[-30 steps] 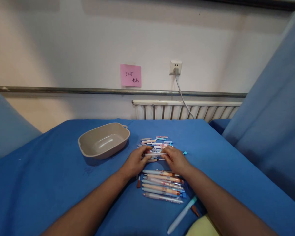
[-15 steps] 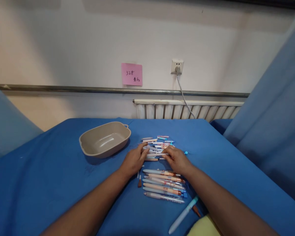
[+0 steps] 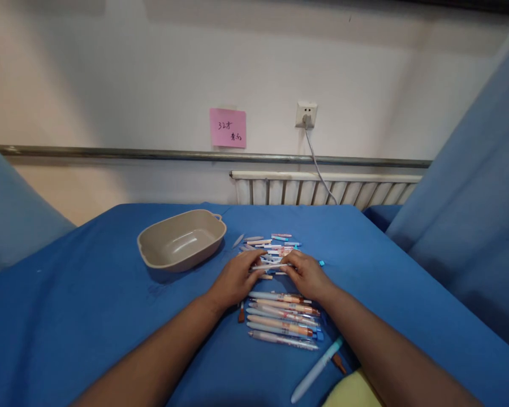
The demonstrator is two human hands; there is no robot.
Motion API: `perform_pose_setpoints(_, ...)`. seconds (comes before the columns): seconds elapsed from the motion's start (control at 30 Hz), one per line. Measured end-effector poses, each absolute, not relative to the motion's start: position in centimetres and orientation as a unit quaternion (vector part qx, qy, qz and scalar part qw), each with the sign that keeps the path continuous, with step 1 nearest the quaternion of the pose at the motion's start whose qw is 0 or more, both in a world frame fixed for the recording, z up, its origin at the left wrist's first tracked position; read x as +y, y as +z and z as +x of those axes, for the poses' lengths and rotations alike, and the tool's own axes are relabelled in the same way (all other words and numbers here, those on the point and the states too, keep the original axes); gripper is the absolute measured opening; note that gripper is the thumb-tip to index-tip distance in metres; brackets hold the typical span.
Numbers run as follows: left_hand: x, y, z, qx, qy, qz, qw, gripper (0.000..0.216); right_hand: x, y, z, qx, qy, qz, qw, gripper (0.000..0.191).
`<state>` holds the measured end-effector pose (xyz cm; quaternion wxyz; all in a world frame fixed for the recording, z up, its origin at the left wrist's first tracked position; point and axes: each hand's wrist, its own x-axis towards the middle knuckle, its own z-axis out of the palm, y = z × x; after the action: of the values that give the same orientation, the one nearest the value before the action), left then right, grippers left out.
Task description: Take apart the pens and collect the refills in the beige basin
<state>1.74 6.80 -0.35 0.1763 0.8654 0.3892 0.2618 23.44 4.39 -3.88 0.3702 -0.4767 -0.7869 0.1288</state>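
My right hand (image 3: pixel 307 275) pinches one end of a slim white stick, apparently a pen refill (image 3: pixel 274 265). My left hand (image 3: pixel 236 277) is closed at the stick's other end, thumb and fingers together around it. Loose pen parts (image 3: pixel 261 242), thin sticks and short barrels, lie under and beyond both hands. One pale barrel (image 3: pixel 238 241) lies tilted left of that pile. Nearer me, several assembled pens (image 3: pixel 282 325) with pale and orange bodies lie side by side in a row. The fingertips partly hide the parts beneath them.
A beige oval basin (image 3: pixel 182 242) stands left on the blue cloth (image 3: pixel 110 316). A larger light-blue pen (image 3: pixel 316 370) and a brown piece (image 3: pixel 338 363) lie by my right forearm, near something yellow (image 3: pixel 352 390). Brown-tipped piece (image 3: pixel 241 312) lies below my left hand.
My left hand has shifted slightly right and now closes at the white stick's end. A pale barrel now lies beyond it, left of the pile. My right hand has barely moved.
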Motion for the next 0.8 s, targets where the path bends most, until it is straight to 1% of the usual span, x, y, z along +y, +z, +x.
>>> perform_pose_setpoints(0.07,6.8,-0.3,1.8,0.417,0.233,0.856,0.200,0.035,4.4,-3.9,23.4,-0.787,0.134,-0.476,0.368,0.007)
perform_pose_setpoints(0.17,6.9,-0.1,1.7,0.464,0.213,0.834,0.211,0.035,4.5,-3.9,23.4,-0.792,0.136,-0.473,0.362,0.007)
perform_pose_setpoints(0.23,6.9,-0.1,1.7,0.449,0.245,0.836,0.197,0.037,4.5,-4.0,23.5,-0.791,0.134,-0.475,0.362,0.007)
perform_pose_setpoints(0.3,6.8,-0.2,1.7,0.403,0.277,0.852,0.187,0.047,4.5,-3.9,23.5,-0.789,0.135,-0.476,0.364,0.007)
perform_pose_setpoints(0.33,6.8,-0.2,1.7,0.382,0.280,0.861,0.187,0.049,4.5,-3.9,23.5,-0.789,0.137,-0.476,0.365,0.008)
perform_pose_setpoints(0.37,6.8,-0.3,1.7,0.374,0.276,0.866,0.187,0.045,4.5,-3.9,23.5,-0.789,0.138,-0.475,0.365,0.008)
perform_pose_setpoints(0.43,7.0,-0.4,1.6,0.407,0.261,0.856,0.181,0.034,4.5,-3.9,23.6,-0.786,0.141,-0.479,0.366,0.008)
perform_pose_setpoints(0.53,7.5,-0.6,1.3,0.483,0.249,0.817,0.195,0.034,4.7,-4.0,23.7,-0.770,0.144,-0.497,0.373,0.008)
perform_pose_setpoints(0.6,7.9,-0.7,1.1,0.503,0.234,0.807,0.205,0.034,4.9,-4.2,23.9,-0.765,0.144,-0.508,0.368,0.008)
perform_pose_setpoints(0.7,8.2,-0.7,1.0,0.522,0.221,0.808,0.161,0.033,5.0,-4.4,24.3,-0.762,0.137,-0.534,0.340,0.010)
perform_pose_setpoints(0.8,8.2,-0.7,0.9,0.544,0.235,0.798,0.107,0.033,5.0,-4.4,24.6,-0.753,0.127,-0.571,0.302,0.009)
